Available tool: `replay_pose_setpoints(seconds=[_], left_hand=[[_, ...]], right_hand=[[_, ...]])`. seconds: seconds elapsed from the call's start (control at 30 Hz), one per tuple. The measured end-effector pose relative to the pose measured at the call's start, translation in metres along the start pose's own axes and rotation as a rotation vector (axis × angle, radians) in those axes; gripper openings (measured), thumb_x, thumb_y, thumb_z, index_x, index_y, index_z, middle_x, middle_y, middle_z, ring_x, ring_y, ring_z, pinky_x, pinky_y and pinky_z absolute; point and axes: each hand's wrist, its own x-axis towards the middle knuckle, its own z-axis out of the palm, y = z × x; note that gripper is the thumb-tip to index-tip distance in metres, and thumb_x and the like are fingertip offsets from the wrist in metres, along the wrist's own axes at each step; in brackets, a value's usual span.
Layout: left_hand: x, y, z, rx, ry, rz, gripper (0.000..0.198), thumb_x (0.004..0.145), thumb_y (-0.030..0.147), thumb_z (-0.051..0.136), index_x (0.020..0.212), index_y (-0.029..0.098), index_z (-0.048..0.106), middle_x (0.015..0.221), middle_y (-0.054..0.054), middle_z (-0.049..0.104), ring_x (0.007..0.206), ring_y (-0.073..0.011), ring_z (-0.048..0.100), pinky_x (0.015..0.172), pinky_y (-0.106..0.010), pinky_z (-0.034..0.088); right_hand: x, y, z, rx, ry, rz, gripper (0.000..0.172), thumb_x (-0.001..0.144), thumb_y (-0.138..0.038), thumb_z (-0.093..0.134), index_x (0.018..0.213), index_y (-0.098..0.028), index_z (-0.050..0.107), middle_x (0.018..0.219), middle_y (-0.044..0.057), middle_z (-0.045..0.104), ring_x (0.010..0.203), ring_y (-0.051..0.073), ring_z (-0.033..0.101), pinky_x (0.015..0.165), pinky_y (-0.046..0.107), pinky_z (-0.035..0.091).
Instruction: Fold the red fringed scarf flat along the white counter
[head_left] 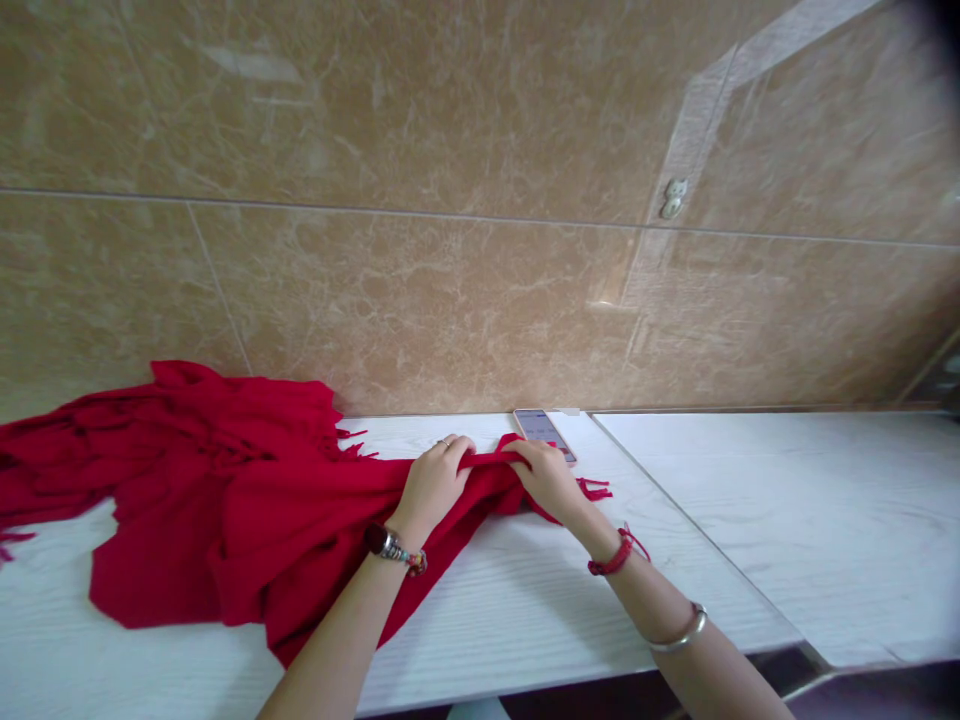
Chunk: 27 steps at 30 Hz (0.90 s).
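Observation:
A large red fringed scarf [225, 490] lies spread over the white table [525, 600], bunched up at the left against the wall. My left hand [433, 480] is closed on a narrow fold of the scarf near its right end. My right hand [551, 478] pinches the same fold a little further right, where red tassels stick out. Both wrists wear bracelets.
A phone [544, 432] lies face up on the table at the wall, just beyond my right hand. A second white table top [810, 520] adjoins on the right. A brown marble wall [480, 250] rises behind, with a small white figure [673, 197] stuck on it.

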Motion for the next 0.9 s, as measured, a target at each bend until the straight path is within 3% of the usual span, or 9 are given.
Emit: replay_pose_setpoints(seconds=[0.07, 0.13, 0.2, 0.27, 0.37, 0.47, 0.6, 0.73, 0.9], left_hand=[[0.002, -0.005, -0.003, 0.005, 0.037, -0.043, 0.015, 0.077, 0.008, 0.051, 0.087, 0.019, 0.052, 0.089, -0.003, 0.058, 0.085, -0.0184, 0.056, 0.076, -0.031, 0.046], [0.003, -0.008, -0.005, -0.003, 0.071, -0.063, 0.014, 0.077, 0.01, 0.053, 0.087, 0.019, 0.053, 0.091, -0.004, 0.058, 0.087, -0.0185, 0.056, 0.078, -0.031, 0.046], [0.003, -0.008, -0.003, -0.011, 0.071, -0.052, 0.014, 0.076, 0.01, 0.053, 0.088, 0.019, 0.053, 0.091, -0.004, 0.057, 0.088, -0.0184, 0.055, 0.079, -0.031, 0.045], [0.001, -0.004, 0.0, -0.013, 0.029, -0.015, 0.016, 0.076, 0.008, 0.052, 0.088, 0.019, 0.054, 0.091, -0.003, 0.056, 0.087, -0.0178, 0.055, 0.078, -0.03, 0.046], [-0.001, 0.002, 0.003, -0.011, -0.033, 0.042, 0.02, 0.075, 0.005, 0.05, 0.088, 0.019, 0.054, 0.092, -0.003, 0.056, 0.086, -0.0168, 0.055, 0.077, -0.028, 0.046], [-0.001, 0.002, 0.001, -0.015, -0.027, 0.039, 0.016, 0.076, 0.007, 0.051, 0.085, 0.019, 0.053, 0.09, -0.002, 0.056, 0.083, -0.0163, 0.055, 0.076, -0.028, 0.045], [0.001, -0.004, -0.007, -0.005, 0.023, -0.022, 0.007, 0.076, 0.021, 0.058, 0.08, 0.019, 0.052, 0.086, -0.003, 0.056, 0.08, -0.0177, 0.055, 0.072, -0.029, 0.046], [0.003, -0.016, -0.015, 0.026, 0.031, -0.047, 0.015, 0.074, 0.031, 0.06, 0.08, 0.019, 0.052, 0.082, -0.003, 0.058, 0.077, -0.0183, 0.056, 0.07, -0.029, 0.045], [0.016, -0.036, -0.02, 0.035, 0.011, -0.035, 0.009, 0.075, 0.026, 0.058, 0.079, 0.02, 0.053, 0.079, -0.003, 0.061, 0.076, -0.0189, 0.058, 0.072, -0.03, 0.044]], right_hand=[[0.002, 0.011, -0.008, 0.011, 0.125, 0.157, 0.025, 0.077, -0.011, 0.041, 0.086, -0.02, 0.063, 0.08, 0.005, 0.066, 0.075, 0.019, 0.06, 0.07, 0.033, 0.046], [0.002, 0.016, -0.014, 0.0, 0.199, 0.182, 0.023, 0.077, -0.014, 0.044, 0.089, -0.021, 0.062, 0.083, 0.005, 0.066, 0.08, 0.02, 0.059, 0.073, 0.035, 0.046], [0.001, 0.012, -0.015, -0.024, 0.177, 0.051, 0.024, 0.075, -0.02, 0.051, 0.098, -0.021, 0.06, 0.098, 0.008, 0.063, 0.094, 0.023, 0.055, 0.084, 0.04, 0.042], [0.0, 0.002, -0.01, -0.039, 0.089, -0.106, 0.037, 0.073, -0.025, 0.056, 0.11, -0.021, 0.054, 0.113, 0.01, 0.056, 0.108, 0.024, 0.048, 0.095, 0.047, 0.032], [-0.002, -0.008, -0.001, -0.022, -0.023, -0.175, 0.035, 0.074, -0.018, 0.053, 0.109, -0.021, 0.056, 0.104, 0.008, 0.061, 0.102, 0.022, 0.053, 0.098, 0.048, 0.027], [-0.001, -0.002, -0.001, 0.036, -0.013, -0.063, 0.031, 0.068, -0.005, 0.045, 0.088, -0.021, 0.064, 0.084, 0.004, 0.067, 0.084, 0.019, 0.059, 0.086, 0.039, 0.04], [0.003, 0.017, -0.007, 0.045, 0.112, 0.177, 0.029, 0.068, -0.008, 0.042, 0.083, -0.021, 0.064, 0.08, 0.003, 0.068, 0.076, 0.019, 0.062, 0.071, 0.031, 0.046], [0.004, 0.031, -0.009, -0.056, 0.142, 0.216, 0.026, 0.072, -0.013, 0.041, 0.082, -0.02, 0.064, 0.076, 0.004, 0.068, 0.072, 0.02, 0.061, 0.067, 0.03, 0.045], [0.004, 0.057, -0.026, -0.224, 0.247, 0.326, 0.026, 0.073, -0.014, 0.04, 0.085, -0.016, 0.063, 0.078, 0.009, 0.067, 0.074, 0.022, 0.061, 0.07, 0.034, 0.045]])
